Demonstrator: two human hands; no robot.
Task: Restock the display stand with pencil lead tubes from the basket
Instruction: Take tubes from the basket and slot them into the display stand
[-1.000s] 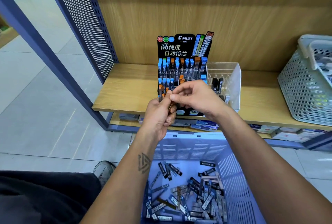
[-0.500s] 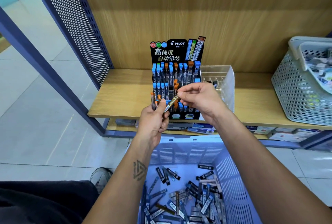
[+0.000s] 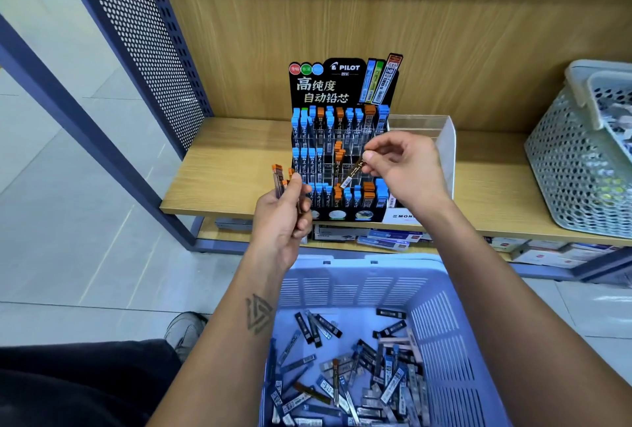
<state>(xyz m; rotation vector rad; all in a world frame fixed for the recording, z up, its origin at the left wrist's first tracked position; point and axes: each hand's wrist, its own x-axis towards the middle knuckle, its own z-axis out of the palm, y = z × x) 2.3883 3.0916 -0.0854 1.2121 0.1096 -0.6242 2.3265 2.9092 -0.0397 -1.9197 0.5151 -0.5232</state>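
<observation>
A black Pilot display stand [image 3: 342, 84] stands on the wooden shelf [image 3: 225, 166], its tiers holding blue-capped and orange-capped lead tubes. My right hand [image 3: 407, 170] pinches one brown lead tube [image 3: 353, 173] at its upper end, tilted, right in front of the stand's middle tier. My left hand [image 3: 284, 218] grips a small bunch of orange-capped tubes [image 3: 278, 178] just left of the stand. Below my arms, the blue plastic basket [image 3: 444, 317] holds several loose lead tubes [image 3: 345, 378].
A clear acrylic box [image 3: 444, 139] stands right behind the stand. A grey perforated basket [image 3: 578, 166] sits at the shelf's right end. Boxed stationery [image 3: 383, 238] lies on the lower shelf. A blue perforated panel [image 3: 143, 33] bounds the shelf at left.
My hands have parted: the right hand drew a single tube out of the left hand's bunch and carried it right, toward the stand's middle tier. The view has shifted slightly.
</observation>
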